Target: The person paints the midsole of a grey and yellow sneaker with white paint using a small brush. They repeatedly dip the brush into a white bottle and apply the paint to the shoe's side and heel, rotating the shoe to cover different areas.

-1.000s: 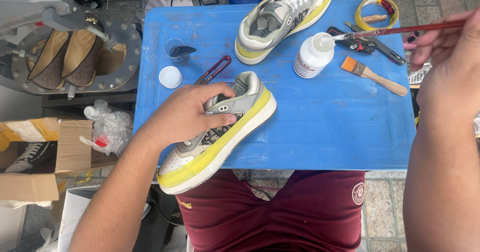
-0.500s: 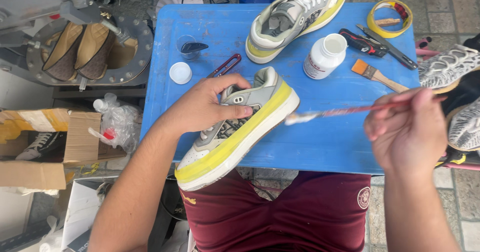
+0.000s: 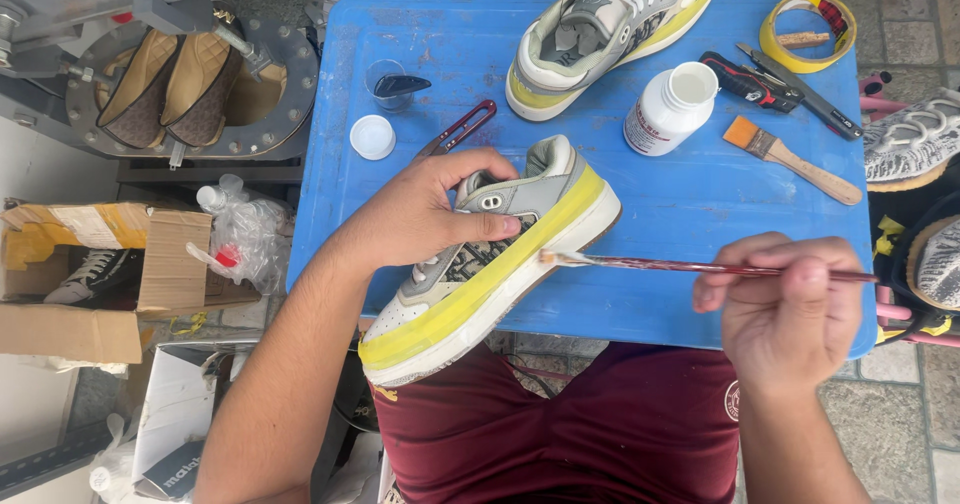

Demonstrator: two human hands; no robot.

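My left hand (image 3: 425,214) grips a grey sneaker (image 3: 520,239) by its upper, holding it on its side at the blue table's (image 3: 690,204) near edge. Yellow tape runs along the sneaker above its white sole. My right hand (image 3: 790,304) pinches a thin red-handled paintbrush (image 3: 690,264), and its white-tipped bristles touch the sole's side near the heel. The matching second sneaker (image 3: 610,24), taped the same way, lies at the table's far edge. An open white bottle (image 3: 668,109) stands between the two shoes.
On the table are a white cap (image 3: 372,136), a small clear cup (image 3: 392,86), a red-handled tool (image 3: 460,129), a flat wooden brush (image 3: 790,159), a black cutter (image 3: 748,82) and a yellow tape roll (image 3: 805,32). A cardboard box (image 3: 110,264) and a metal shoe press (image 3: 190,84) stand to the left, more shoes to the right.
My right hand came down from the bottle at the far right, carrying the brush to the sneaker's sole. My left hand kept its hold on the sneaker.
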